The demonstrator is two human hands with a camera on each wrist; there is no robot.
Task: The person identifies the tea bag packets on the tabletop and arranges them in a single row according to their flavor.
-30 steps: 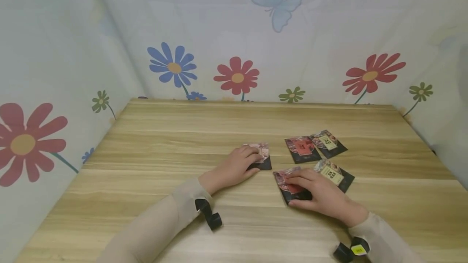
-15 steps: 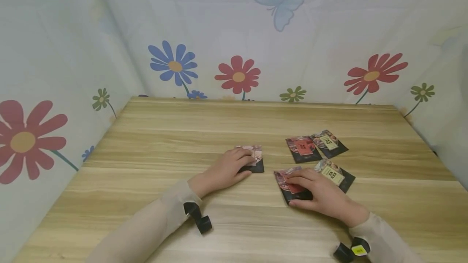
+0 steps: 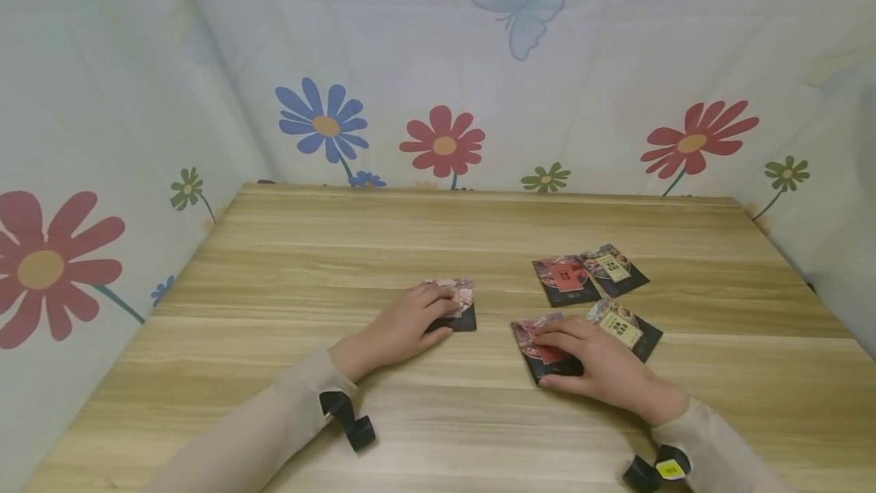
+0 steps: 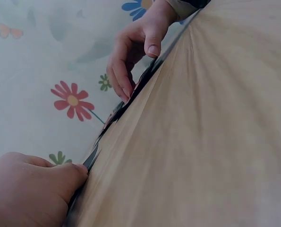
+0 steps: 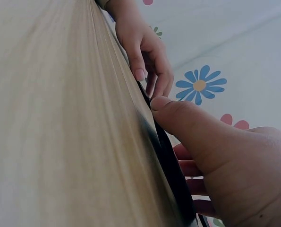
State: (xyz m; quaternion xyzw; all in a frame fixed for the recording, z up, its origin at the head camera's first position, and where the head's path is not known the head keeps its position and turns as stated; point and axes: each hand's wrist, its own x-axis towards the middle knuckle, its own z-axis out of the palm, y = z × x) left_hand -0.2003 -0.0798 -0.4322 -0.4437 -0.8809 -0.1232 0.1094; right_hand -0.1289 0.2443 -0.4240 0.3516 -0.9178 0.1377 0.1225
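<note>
In the head view my left hand (image 3: pixel 404 326) lies over a flat packet (image 3: pixel 465 310) with a pale pink label and black lower part. Its fingers press on top and its thumb rests by the near edge; the hand hides the packet's left side. My right hand (image 3: pixel 602 364) rests on a packet with a red label (image 3: pixel 530 337), fingertips on the print and thumb at the lower edge. Partly behind that hand lies a packet with a yellow label (image 3: pixel 630 326). Both wrist views show the hands low over the table, the right thumb (image 5: pixel 171 106) touching a dark packet edge.
Farther back on the wooden table (image 3: pixel 308 249) lie another red-labelled packet (image 3: pixel 566 280) and another yellow-labelled packet (image 3: pixel 614 268), side by side. A white cloth with printed flowers (image 3: pixel 443 144) stands behind and beside the table. Each wrist wears a black camera strap.
My left hand has slid the pale pink packet to the left and slightly toward me, away from the others. The right hand and the other packets stay where they were.
</note>
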